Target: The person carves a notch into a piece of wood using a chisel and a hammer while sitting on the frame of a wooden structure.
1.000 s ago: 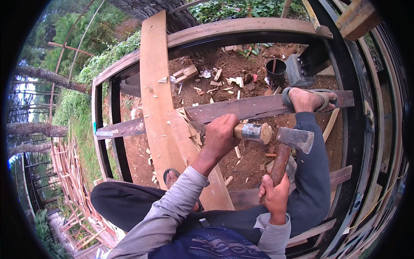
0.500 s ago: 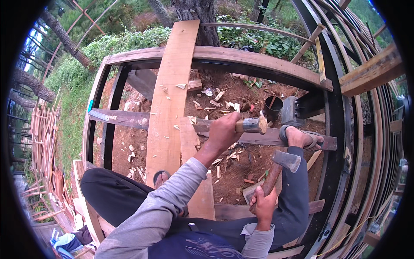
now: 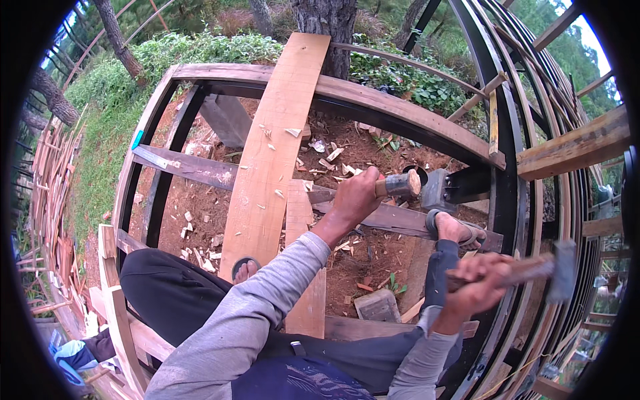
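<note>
Your hatchet (image 3: 563,272) had swung rightward, gripped in your right hand (image 3: 479,285); your left hand (image 3: 357,197) clutched the chisel (image 3: 399,185) near the far right corner of the narrow plank (image 3: 307,303).

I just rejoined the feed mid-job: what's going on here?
The person's left hand holds a wooden-handled metal chisel, blade pointing toward the end of a flat light-brown wooden board. The right hand grips a wooden-handled, grey metal-headed hatchet out to the right, clear of the chisel. Small pale wood chips lie on the long light-brown plank alongside.
</note>
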A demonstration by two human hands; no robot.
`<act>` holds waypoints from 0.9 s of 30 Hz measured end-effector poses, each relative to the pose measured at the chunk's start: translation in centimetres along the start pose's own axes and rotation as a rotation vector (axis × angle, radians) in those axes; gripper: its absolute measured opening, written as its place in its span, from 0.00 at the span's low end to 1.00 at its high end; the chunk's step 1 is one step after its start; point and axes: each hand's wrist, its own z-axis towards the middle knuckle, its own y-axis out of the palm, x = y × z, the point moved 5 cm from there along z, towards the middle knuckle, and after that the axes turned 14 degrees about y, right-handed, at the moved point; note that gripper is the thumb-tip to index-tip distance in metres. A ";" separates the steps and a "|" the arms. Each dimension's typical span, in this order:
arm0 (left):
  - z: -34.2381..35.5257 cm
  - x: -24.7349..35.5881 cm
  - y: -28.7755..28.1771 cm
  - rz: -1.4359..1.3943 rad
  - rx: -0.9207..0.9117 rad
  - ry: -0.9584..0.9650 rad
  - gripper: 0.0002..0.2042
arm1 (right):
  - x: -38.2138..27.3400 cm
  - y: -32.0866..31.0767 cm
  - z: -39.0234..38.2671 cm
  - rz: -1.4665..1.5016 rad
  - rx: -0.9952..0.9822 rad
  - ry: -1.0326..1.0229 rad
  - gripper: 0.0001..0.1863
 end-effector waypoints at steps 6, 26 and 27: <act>-0.9 -1.2 -0.4 -0.010 0.018 0.014 0.12 | 5.0 -0.3 -1.2 -0.630 -0.372 0.664 0.13; -4.0 -1.1 -1.3 -0.038 0.055 0.127 0.09 | -7.6 -1.5 -2.5 -0.541 -0.043 0.045 0.11; -4.0 -1.2 -1.6 -0.033 0.052 0.131 0.10 | -11.7 -1.7 -2.3 -0.435 0.017 -0.187 0.11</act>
